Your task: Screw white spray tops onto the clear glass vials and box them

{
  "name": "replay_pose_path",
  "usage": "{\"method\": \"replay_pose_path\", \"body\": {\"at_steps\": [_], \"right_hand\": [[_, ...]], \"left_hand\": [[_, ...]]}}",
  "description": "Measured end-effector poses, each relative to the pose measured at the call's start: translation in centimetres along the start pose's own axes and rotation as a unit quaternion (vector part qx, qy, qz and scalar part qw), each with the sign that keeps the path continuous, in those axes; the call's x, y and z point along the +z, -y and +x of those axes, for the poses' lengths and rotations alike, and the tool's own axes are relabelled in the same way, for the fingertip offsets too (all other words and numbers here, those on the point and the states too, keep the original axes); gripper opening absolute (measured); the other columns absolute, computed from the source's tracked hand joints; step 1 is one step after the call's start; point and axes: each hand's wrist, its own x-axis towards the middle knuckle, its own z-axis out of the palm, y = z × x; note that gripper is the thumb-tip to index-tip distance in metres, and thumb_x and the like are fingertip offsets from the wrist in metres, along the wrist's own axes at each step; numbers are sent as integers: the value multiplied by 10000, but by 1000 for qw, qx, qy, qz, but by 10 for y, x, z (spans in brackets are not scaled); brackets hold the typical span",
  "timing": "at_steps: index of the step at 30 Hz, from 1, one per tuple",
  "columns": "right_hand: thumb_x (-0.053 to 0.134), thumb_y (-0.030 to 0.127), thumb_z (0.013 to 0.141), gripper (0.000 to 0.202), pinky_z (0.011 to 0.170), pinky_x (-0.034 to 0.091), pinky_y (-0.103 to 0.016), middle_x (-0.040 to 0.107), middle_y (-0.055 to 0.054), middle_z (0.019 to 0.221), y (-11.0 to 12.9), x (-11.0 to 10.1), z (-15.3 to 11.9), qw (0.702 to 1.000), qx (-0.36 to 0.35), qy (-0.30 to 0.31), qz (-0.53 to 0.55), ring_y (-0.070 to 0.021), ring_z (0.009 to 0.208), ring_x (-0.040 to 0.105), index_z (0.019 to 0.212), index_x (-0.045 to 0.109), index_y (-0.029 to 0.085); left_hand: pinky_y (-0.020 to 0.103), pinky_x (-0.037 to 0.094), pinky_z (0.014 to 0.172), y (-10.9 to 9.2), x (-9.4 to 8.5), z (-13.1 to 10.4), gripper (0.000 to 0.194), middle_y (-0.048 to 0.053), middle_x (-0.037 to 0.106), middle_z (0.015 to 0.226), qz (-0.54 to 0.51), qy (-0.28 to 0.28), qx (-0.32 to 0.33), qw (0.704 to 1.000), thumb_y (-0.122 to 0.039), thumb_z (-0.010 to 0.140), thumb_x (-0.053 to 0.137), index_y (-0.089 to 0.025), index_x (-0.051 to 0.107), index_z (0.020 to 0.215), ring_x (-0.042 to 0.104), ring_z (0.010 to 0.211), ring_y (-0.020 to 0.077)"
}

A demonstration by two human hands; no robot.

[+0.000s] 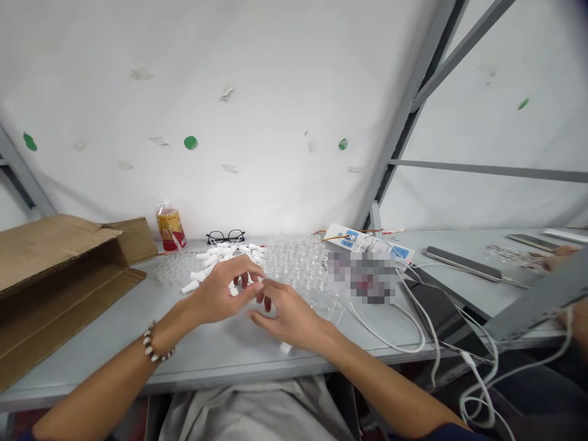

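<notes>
My left hand (227,293) is over the table in front of a pile of small white plastic pieces (209,262). Its fingers are loosely curved and apart from the thumb, and nothing shows in them. Close against its fingertips is my right hand (294,315), also with thumb and fingers apart; its thumb is slightly blurred. One loose white piece (285,347) lies below the right palm, near the table's front edge. Behind the hands a clear plastic tray with round cavities (298,260) spreads out, and part of the white pile rests on similar clear plastic.
An open cardboard box (59,257) stands left. A bottle with red contents (169,226) and black glasses (226,236) are at the wall. A power strip (367,242), white cables (418,349) and dark phones (441,312) lie right. Another person's hand (563,260) is at far right.
</notes>
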Motion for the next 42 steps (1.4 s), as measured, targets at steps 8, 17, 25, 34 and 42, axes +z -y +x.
{"method": "replay_pose_path", "body": {"at_steps": [8, 17, 25, 34, 42], "right_hand": [[604, 222, 780, 52, 621, 419, -236, 608, -16, 775, 5, 18, -11, 999, -6, 35, 30, -119, 660, 532, 776, 596, 170], [605, 159, 680, 94, 549, 306, -228, 507, 14, 727, -2, 18, -12, 994, -33, 103, -12, -115, 618, 449, 716, 520, 178], [395, 19, 783, 222, 668, 392, -236, 562, 3, 758, -3, 8, -6, 994, 1, 36, 101, -123, 712, 507, 818, 545, 179], [367, 144, 927, 242, 707, 419, -249, 612, -10, 796, 1, 6, -4, 986, 53, 25, 159, -124, 748, 568, 829, 588, 170], [348, 255, 950, 270, 702, 401, -270, 579, -32, 785, 0, 13, -12, 995, -23, -38, 88, -142, 730, 529, 800, 556, 170]], "left_hand": [[258, 469, 598, 4, 3, -24, 123, 31, 614, 738, 26, -17, 15, 999, -237, 895, 499, -190, 594, 832, 526, 638, 120], [259, 386, 573, -36, 17, -42, 185, -18, 617, 638, 82, 195, 54, 976, -330, 780, 661, -188, 608, 673, 535, 595, 119], [278, 405, 637, -40, 21, -42, 140, 5, 651, 817, 195, 259, 46, 945, -332, 800, 680, -201, 629, 794, 576, 712, 156], [339, 487, 795, -41, 31, -44, 272, 58, 696, 1011, 181, 295, 7, 938, -368, 827, 666, -216, 650, 1052, 640, 916, 232], [284, 455, 693, -31, 23, -43, 136, 18, 681, 859, 188, 232, 7, 954, -167, 852, 524, -201, 656, 863, 611, 754, 168]]}}
